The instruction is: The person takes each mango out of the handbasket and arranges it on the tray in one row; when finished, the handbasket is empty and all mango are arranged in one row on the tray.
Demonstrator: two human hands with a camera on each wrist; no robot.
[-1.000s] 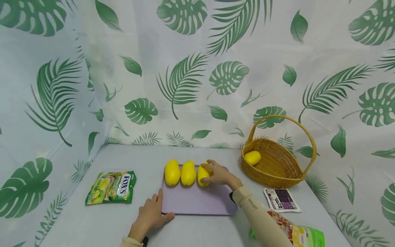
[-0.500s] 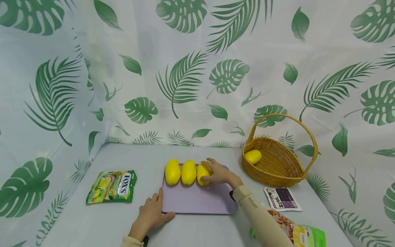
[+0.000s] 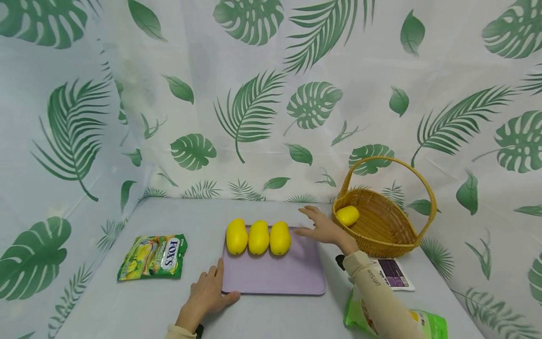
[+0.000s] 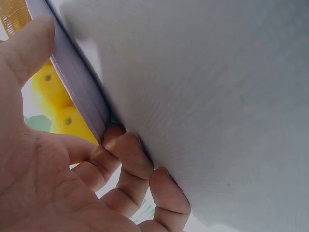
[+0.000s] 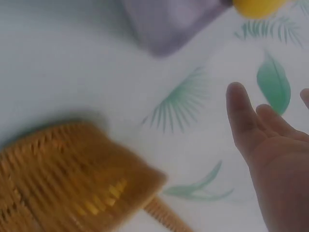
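Note:
Three yellow mangoes, the left one (image 3: 237, 236), the middle one (image 3: 259, 238) and the right one (image 3: 280, 238), stand in a row along the back of a lilac tray (image 3: 273, 278). My left hand (image 3: 206, 296) rests at the tray's front left corner, index finger along the side and thumb at the front edge. In the left wrist view the thumb (image 4: 36, 46) lies against the rim. My right hand (image 3: 323, 228), fingers spread and holding nothing, hovers between the right mango and a wicker basket (image 3: 372, 240). Another mango (image 3: 348, 215) lies inside the basket.
A green FOX'S candy bag (image 3: 153, 258) lies left of the tray. At the right, a white and purple packet (image 3: 397, 274) lies before the basket, and a green-edged bag (image 3: 434, 325) is partly covered by the right sleeve. Leaf-printed cloth (image 3: 254, 117) stands behind the table.
My right hand has let go of the right mango and moved right towards the basket, leaving the mango on the tray. My left hand stays at the tray's corner.

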